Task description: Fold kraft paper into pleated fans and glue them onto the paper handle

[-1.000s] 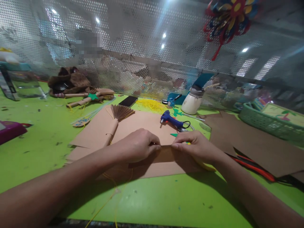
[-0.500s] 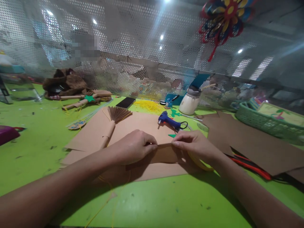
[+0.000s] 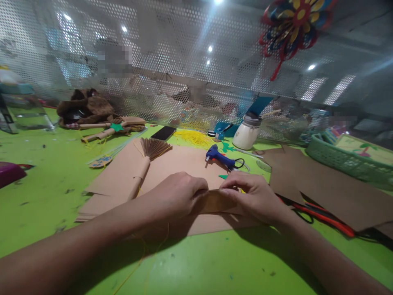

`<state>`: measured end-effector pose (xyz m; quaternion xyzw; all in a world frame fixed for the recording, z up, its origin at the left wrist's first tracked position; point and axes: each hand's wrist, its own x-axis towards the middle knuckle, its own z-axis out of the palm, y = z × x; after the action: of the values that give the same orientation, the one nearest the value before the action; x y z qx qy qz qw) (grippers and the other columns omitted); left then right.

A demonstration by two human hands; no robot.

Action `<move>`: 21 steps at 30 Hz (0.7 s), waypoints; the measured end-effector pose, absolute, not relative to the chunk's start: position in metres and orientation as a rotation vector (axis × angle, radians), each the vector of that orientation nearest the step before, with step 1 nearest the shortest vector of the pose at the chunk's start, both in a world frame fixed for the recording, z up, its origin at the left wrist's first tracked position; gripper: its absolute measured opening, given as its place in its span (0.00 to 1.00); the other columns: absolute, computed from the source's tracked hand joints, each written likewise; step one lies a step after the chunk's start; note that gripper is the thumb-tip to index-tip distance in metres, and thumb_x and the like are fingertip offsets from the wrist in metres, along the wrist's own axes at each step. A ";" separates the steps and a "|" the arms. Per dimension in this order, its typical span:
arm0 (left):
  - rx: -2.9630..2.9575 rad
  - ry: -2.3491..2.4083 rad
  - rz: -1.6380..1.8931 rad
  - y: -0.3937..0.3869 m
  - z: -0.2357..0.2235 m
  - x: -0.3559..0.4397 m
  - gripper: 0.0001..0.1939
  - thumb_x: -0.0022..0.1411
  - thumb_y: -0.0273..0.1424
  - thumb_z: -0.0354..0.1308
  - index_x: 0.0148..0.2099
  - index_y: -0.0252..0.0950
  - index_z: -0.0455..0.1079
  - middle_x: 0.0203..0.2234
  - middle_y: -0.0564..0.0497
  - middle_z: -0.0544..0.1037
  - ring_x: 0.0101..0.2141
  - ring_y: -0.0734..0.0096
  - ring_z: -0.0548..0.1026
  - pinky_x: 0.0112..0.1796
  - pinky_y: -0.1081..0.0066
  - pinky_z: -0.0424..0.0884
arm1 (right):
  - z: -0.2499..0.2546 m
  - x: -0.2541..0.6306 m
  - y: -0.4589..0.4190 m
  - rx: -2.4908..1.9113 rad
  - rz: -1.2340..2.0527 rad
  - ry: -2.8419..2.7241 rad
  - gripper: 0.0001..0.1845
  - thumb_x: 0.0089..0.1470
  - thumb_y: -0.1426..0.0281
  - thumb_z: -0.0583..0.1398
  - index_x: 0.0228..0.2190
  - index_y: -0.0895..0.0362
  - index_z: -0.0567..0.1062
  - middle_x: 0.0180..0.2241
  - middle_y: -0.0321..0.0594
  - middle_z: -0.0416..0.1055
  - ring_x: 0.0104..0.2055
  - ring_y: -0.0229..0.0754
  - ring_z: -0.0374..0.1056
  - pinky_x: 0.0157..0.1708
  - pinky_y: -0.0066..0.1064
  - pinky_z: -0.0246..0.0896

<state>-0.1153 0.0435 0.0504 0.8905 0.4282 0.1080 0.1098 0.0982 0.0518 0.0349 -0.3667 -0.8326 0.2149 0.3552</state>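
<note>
Between my hands a strip of brown paper (image 3: 218,201) stands with its upper edge pinched. My left hand (image 3: 181,192) has thumb and fingers closed on the left part of that edge. My right hand (image 3: 250,194) pinches the edge a short way to the right. Under them lie large sheets of tan paper (image 3: 184,162). On the sheets, left of my hands, rests a rolled paper handle (image 3: 142,172) topped by a pleated paper fan (image 3: 154,149). A blue glue gun (image 3: 219,157) lies just beyond my right hand, near a green paper scrap (image 3: 223,177).
Behind are a phone (image 3: 163,133), yellow shredded strands (image 3: 193,138) and a white jar (image 3: 246,133). To the right lie dark brown paper (image 3: 325,184), red-handled scissors (image 3: 331,221) and a green basket (image 3: 346,159). A paper figure with a green star (image 3: 117,128) lies far left.
My hands have come slightly closer together, and the strip between them has tilted and bowed. My right hand has turned a little. The view has shifted slightly.
</note>
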 end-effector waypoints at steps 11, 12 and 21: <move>2.517 1.184 0.394 0.045 0.051 -0.116 0.14 0.64 0.34 0.45 0.33 0.36 0.69 0.23 0.53 0.73 0.23 0.75 0.66 0.24 0.74 0.53 | 0.033 0.099 0.053 -1.072 0.775 -1.952 0.06 0.47 0.68 0.63 0.23 0.57 0.78 0.22 0.37 0.71 0.27 0.38 0.63 0.26 0.29 0.57; 2.505 1.181 0.390 0.046 0.050 -0.116 0.14 0.64 0.34 0.45 0.33 0.37 0.69 0.23 0.53 0.73 0.23 0.75 0.66 0.24 0.74 0.53 | 0.032 0.100 0.052 -1.084 0.804 -1.932 0.07 0.47 0.68 0.64 0.22 0.57 0.78 0.22 0.38 0.71 0.27 0.38 0.63 0.26 0.29 0.57; 2.430 1.152 0.359 0.053 0.045 -0.121 0.14 0.65 0.36 0.45 0.33 0.37 0.69 0.23 0.54 0.72 0.24 0.75 0.66 0.25 0.75 0.56 | 0.032 0.106 0.053 -1.159 1.095 -1.728 0.09 0.44 0.65 0.66 0.20 0.57 0.76 0.19 0.35 0.69 0.22 0.35 0.62 0.23 0.27 0.57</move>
<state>-0.1209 0.0534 0.0449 0.8752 0.4147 0.1294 0.2127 0.1058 0.0534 0.0324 -0.4548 -0.6784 0.4299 0.3850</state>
